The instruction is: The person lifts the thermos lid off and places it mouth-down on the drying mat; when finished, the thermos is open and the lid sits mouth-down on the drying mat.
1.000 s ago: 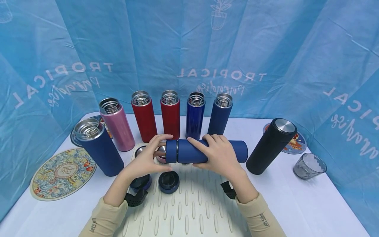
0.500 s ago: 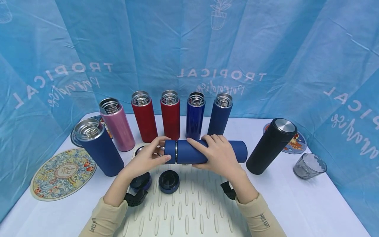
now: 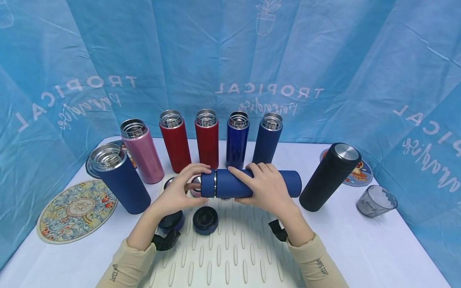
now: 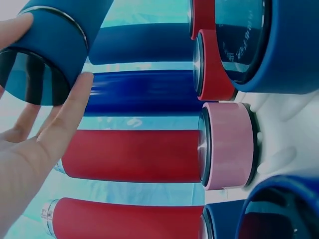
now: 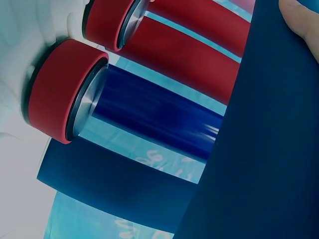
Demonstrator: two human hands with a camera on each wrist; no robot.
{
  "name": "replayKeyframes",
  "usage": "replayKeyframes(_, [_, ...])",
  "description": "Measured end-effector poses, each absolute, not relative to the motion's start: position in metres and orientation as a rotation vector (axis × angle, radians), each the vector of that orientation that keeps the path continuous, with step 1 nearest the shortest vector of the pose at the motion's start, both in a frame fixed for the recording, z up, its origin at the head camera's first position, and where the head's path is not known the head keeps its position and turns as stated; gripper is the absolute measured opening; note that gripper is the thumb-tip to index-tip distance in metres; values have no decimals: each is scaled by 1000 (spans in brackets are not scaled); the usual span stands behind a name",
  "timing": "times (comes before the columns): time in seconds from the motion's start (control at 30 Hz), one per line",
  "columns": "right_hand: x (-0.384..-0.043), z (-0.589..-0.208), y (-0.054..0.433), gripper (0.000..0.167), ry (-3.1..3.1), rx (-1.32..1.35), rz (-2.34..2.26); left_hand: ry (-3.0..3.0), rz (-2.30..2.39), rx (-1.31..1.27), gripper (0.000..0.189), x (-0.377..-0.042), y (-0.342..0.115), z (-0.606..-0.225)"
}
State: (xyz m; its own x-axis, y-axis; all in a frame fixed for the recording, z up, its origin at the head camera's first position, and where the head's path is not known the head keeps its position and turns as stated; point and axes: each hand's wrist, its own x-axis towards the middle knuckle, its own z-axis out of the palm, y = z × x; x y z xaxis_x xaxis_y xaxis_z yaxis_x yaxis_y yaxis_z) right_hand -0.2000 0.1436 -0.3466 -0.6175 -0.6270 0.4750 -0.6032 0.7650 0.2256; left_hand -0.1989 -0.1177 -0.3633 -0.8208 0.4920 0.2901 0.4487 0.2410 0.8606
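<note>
A blue thermos flask [image 3: 230,184] is held level above the pale ribbed mat [image 3: 230,248], its lid end to the left. My right hand [image 3: 268,188] grips the flask's body from above. Thumb and fingers of my left hand [image 3: 176,194] hold the sides of the lid [image 3: 208,185]; in the left wrist view fingertips touch the lid [image 4: 55,47] on both sides, and its dark glossy end shows. A silver ring marks the join of lid and body. In the right wrist view the flask's body [image 5: 259,149] fills the right side.
Behind stand lidless flasks: pink [image 3: 144,156], red [image 3: 176,148], another red [image 3: 207,144], glossy blue [image 3: 237,148] and matte blue [image 3: 266,140]. A larger blue flask [image 3: 122,184] stands left, a lidded black one [image 3: 325,180] right, near a glass [image 3: 376,202]. Loose lids [image 3: 205,221] lie on the mat.
My left fingers and thumb drew together near the lid's end half a second ago and now spread round its sides again. The flask shifted slightly; my right hand kept its grip.
</note>
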Motion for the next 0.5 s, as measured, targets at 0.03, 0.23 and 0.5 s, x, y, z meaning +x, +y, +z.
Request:
replayKeyframes(0.03, [-200, -347, 143, 83, -2420, 922, -58, 2452, 1664, 903, 67, -199, -118, -363])
replayKeyframes(0.23, [-200, -346, 143, 82, -2408, 936, -52, 2485, 1576, 742, 61, -199, -118, -361])
replayKeyframes(0.5, [-200, -347, 143, 82, -2409, 934, -46, 2400, 1558, 712, 68, -200, -118, -361])
